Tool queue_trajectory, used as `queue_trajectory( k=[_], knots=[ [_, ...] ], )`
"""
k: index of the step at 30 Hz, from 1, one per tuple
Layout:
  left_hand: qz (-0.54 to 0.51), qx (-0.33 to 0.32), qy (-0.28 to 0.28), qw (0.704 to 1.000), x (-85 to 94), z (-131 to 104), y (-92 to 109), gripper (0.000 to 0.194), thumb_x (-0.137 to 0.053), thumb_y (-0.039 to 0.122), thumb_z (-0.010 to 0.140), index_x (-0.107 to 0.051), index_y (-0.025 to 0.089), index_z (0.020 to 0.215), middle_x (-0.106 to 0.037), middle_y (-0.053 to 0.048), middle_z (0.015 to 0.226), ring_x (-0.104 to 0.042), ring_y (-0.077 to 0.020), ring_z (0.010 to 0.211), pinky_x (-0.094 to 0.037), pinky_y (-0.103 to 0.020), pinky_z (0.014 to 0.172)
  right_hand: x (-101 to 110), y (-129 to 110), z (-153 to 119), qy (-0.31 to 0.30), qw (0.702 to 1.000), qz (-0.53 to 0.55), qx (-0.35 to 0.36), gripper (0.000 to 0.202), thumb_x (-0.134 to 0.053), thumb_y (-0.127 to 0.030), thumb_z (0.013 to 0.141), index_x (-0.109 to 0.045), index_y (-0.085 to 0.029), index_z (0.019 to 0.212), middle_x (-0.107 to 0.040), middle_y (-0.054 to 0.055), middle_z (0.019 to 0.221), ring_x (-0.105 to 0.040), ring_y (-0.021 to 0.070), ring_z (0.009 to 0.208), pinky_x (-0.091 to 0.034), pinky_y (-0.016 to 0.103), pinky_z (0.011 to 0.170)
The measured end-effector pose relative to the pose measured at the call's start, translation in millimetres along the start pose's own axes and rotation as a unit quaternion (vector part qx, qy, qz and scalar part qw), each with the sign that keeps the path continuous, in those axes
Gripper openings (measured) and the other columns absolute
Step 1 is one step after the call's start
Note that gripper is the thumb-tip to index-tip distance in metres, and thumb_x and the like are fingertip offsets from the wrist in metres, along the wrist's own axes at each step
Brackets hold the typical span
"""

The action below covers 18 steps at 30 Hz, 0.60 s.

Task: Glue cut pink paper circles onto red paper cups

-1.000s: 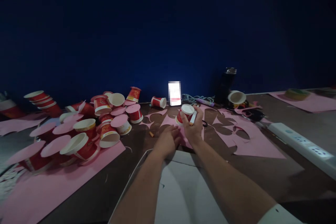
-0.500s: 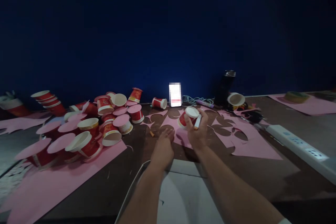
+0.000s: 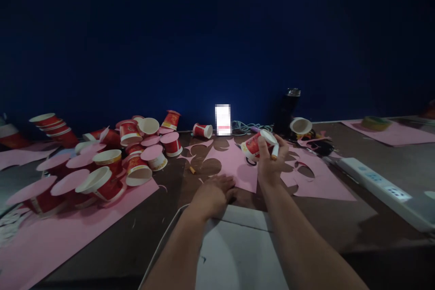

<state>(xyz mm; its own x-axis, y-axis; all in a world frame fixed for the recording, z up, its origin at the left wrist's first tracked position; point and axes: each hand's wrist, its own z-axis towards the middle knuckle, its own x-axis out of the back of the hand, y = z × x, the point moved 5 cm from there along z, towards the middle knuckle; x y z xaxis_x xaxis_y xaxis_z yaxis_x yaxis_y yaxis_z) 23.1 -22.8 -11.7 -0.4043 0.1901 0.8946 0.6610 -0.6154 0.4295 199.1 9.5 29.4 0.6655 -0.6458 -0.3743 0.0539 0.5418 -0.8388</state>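
Note:
My right hand is closed around a red paper cup, tilted with its white end turned toward the right. The same hand also holds a white marker with an orange tip end, pointing down. Below the cup lies a pink paper sheet with rounded cut-outs, and a dark curved mark shows on it under the cup. My left hand rests palm down at the sheet's near left edge, fingers stretched out and holding nothing. A small orange cap lies on the table to its left.
Several red cups, many with pink discs on them, crowd the left side. Pink scraps and a white power strip lie to the right. A lit phone, cables and a dark bottle stand at the back.
My right hand has moved right with the cup and marker, and the cup is tilted more. My left hand has shifted slightly right and lies flatter. The whole view has moved a little.

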Motion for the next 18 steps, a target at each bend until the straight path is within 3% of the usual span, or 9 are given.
queue_trajectory(
  k=[5, 13, 15, 18],
  knots=[
    [0.002, 0.043, -0.012, 0.999, 3.2, -2, -2, 0.036, -0.040, 0.036, 0.092, -0.066, 0.025, 0.115, -0.059, -0.004, 0.129, -0.048, -0.0195, 0.126, -0.022, -0.039, 0.114, -6, 4, -7, -0.058, 0.996, -0.064, -0.009, 0.056, -0.069, -0.046, 0.072, -0.048, -0.020, 0.116, -0.058, 0.007, 0.110, -0.060, 0.0192, 0.093, -0.051, 0.037, 0.082],
    [-0.009, 0.088, -0.017, 0.996, 23.5, -12, -4, 0.027, -0.046, 0.034, 0.089, -0.070, 0.032, 0.101, -0.067, 0.000, 0.118, -0.056, -0.0179, 0.117, -0.026, -0.037, 0.110, -25, 6, -30, -0.248, 0.955, -0.164, 0.000, 0.057, -0.072, -0.045, 0.068, -0.050, -0.021, 0.116, -0.063, 0.008, 0.105, -0.061, 0.0211, 0.089, -0.049, 0.038, 0.082],
    [-0.003, 0.136, -0.011, 0.991, 27.8, -12, -9, 0.029, -0.046, 0.035, 0.088, -0.071, 0.029, 0.102, -0.070, -0.003, 0.112, -0.060, -0.0197, 0.110, -0.036, -0.035, 0.103, -27, 6, -32, -0.272, 0.947, -0.174, 0.004, 0.058, -0.072, -0.043, 0.068, -0.050, -0.021, 0.116, -0.063, 0.007, 0.104, -0.061, 0.0212, 0.089, -0.048, 0.037, 0.083],
    [0.026, 0.263, 0.047, 0.963, 36.0, -16, -24, 0.032, -0.044, 0.031, 0.088, -0.070, 0.020, 0.104, -0.071, -0.010, 0.104, -0.064, -0.0223, 0.099, -0.045, -0.031, 0.086, -28, 6, -33, -0.283, 0.941, -0.184, -0.008, 0.057, -0.071, -0.039, 0.067, -0.049, -0.021, 0.117, -0.064, 0.006, 0.102, -0.061, 0.0209, 0.088, -0.048, 0.037, 0.082]
  ],
)
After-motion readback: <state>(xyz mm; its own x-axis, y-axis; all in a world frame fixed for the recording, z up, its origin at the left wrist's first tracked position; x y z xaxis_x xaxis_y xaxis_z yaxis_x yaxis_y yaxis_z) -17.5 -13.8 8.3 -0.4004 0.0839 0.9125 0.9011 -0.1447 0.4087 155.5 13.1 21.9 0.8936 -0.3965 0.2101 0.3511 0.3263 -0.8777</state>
